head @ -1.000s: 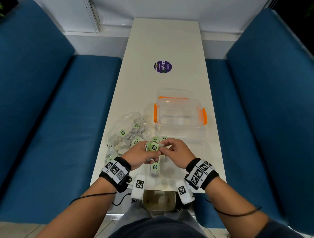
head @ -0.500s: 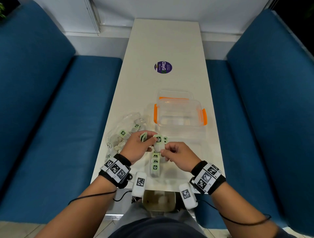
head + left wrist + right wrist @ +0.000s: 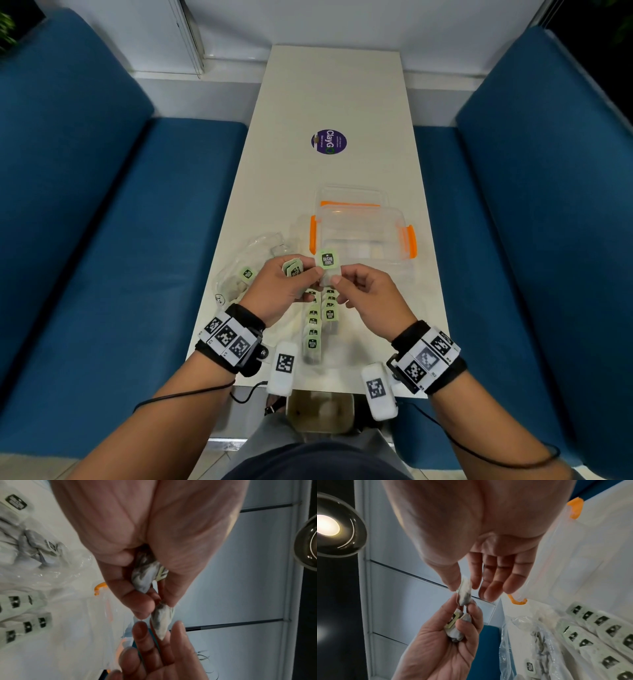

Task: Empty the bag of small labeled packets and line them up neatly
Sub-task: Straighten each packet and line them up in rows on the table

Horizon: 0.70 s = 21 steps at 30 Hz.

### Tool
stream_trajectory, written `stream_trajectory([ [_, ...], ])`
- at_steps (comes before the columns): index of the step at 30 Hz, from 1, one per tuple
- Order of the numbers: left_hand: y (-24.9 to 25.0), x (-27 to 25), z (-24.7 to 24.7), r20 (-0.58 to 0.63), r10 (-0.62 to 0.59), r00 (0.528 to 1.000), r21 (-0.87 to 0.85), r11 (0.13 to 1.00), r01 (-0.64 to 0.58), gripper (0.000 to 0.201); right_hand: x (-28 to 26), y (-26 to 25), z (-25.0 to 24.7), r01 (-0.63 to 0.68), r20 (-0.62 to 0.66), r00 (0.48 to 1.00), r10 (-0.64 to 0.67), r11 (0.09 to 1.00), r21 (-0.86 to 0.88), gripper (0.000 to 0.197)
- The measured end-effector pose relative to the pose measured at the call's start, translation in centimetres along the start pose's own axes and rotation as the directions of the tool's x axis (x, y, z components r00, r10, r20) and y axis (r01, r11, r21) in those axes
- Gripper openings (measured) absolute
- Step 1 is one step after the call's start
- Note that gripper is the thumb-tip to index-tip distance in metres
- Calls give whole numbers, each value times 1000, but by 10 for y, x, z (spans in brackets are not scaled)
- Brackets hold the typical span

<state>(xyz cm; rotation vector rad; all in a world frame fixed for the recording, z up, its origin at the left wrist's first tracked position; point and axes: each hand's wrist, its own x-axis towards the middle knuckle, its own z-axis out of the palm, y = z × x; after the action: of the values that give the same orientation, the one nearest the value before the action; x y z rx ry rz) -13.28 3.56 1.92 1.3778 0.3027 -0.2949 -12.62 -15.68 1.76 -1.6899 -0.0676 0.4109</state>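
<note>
A light green labeled packet (image 3: pixel 329 263) stands upright between both hands above the table (image 3: pixel 342 102). My left hand (image 3: pixel 317 274) pinches its side while its curled fingers hold a few more packets (image 3: pixel 293 269). My right hand (image 3: pixel 337 279) pinches the same packet (image 3: pixel 464 592) from below with thumb and forefinger. In the left wrist view that packet (image 3: pixel 161 619) hangs at my left fingertips, with the spare packets (image 3: pixel 145 574) in the palm. Two rows of packets (image 3: pixel 313 334) lie flat under the hands. The clear bag (image 3: pixel 239 274), at the left, holds several packets.
A clear plastic box (image 3: pixel 363 233) with orange latches stands just beyond the hands, its lid behind it. A purple round sticker (image 3: pixel 329 141) is on the far tabletop. Blue benches (image 3: pixel 102 240) flank the table on both sides.
Both hands have lifted slightly and moved toward the box. One packet has come out of the left hand's bundle and now stands upright, pinched by both hands.
</note>
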Motion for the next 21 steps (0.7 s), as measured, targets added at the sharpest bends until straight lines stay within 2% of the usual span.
stream_trajectory([
  [3,5,0,5,20,31,999,11,999,-31,16,2,-4,0,22,27,999,-21,999,-32,11],
  [5,7,1,6,-25,70,997,34,997,-69,13,5,-4,-1,18,-25,1000,-18,1000,-16,14],
  [8,9,3,5,-79,193,978,150,972,-180,5,9,-6,-3,4,-97,995,-2,1000,22,21],
  [12,10,3,2,-2,319,948,281,909,-306,12,11,-12,-6,-13,-121,992,19,999,47,16],
  [16,11,6,4,87,428,899,437,795,-421,19,13,-13,-5,0,-128,992,8,998,59,25],
  [21,10,10,8,89,504,859,521,712,-471,13,12,-14,-2,25,-141,990,-23,1000,18,22],
])
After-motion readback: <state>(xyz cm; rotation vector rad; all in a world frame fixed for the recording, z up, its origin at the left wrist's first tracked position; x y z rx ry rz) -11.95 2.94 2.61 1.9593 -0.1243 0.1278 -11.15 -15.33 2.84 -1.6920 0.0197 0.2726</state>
